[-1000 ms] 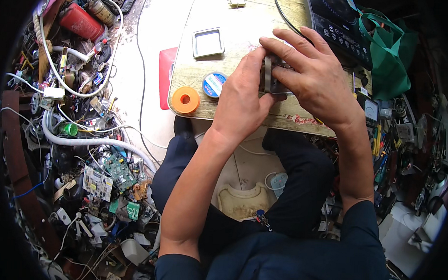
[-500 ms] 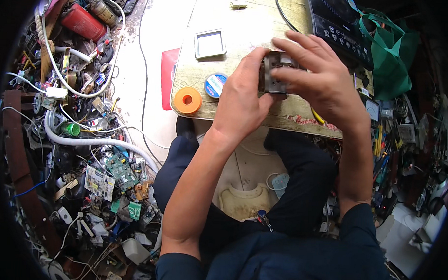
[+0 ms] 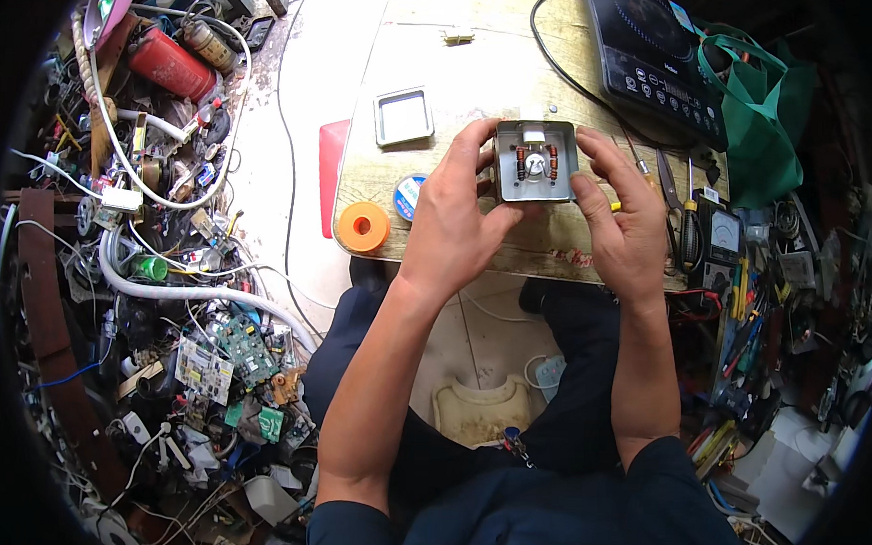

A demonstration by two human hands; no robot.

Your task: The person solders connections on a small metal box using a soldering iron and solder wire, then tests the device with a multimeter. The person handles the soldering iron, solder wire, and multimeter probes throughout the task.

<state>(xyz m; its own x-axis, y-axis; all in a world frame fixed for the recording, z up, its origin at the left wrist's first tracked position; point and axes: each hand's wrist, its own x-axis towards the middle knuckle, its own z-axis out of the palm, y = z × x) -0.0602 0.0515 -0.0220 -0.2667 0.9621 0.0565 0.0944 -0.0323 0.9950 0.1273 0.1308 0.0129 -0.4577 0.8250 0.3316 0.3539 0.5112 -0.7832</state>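
Note:
A small open square metal box is held between my two hands above the table's near edge. Inside it I see two dark coil-like parts with orange-red bands, and a round whitish part between them. My left hand grips the box from its left side, fingers behind and thumb underneath. At the opposite side my right hand has its thumb and fingertips against the edge, its fingers curved. A square metal frame or lid lies on the table beyond my left hand. An orange ring-shaped spool and a blue-white round tin lie beside that hand.
A black induction cooker with a cable stands at the table's far right, next to a green bag. Pliers and an analog meter lie at the right. Circuit boards and scrap cover the floor at left.
The box has turned so its open inside faces up at me. My right hand has moved from over the box to its right edge. The view has shifted a little.

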